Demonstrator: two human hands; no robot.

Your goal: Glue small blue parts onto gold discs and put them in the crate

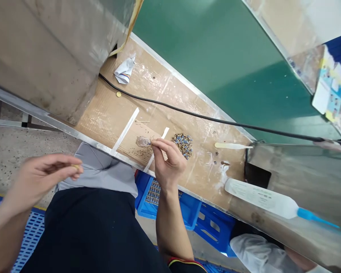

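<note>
My left hand (42,178) is held out over the floor, left of the bench. Its thumb and fingers pinch a small brass-coloured piece (76,167). Above the bench, my right hand (170,161) is closed in a pinch; what lies between its fingertips is too small to make out. Those fingertips are beside a small clear plastic dish or bag (143,141) on the worktop. Tiny dark bits (139,152) are scattered around it. Just right of my right hand lies a pile of small brass-and-blue metal parts (183,145).
A black cable (170,107) crosses the brown bench (102,110). A crumpled cloth (125,70) and a yellow disc (118,94) lie at the back left. To the right are a pale stick (233,146) and a blue-nozzled bottle (261,198). Blue crates (194,214) stand below the front edge.
</note>
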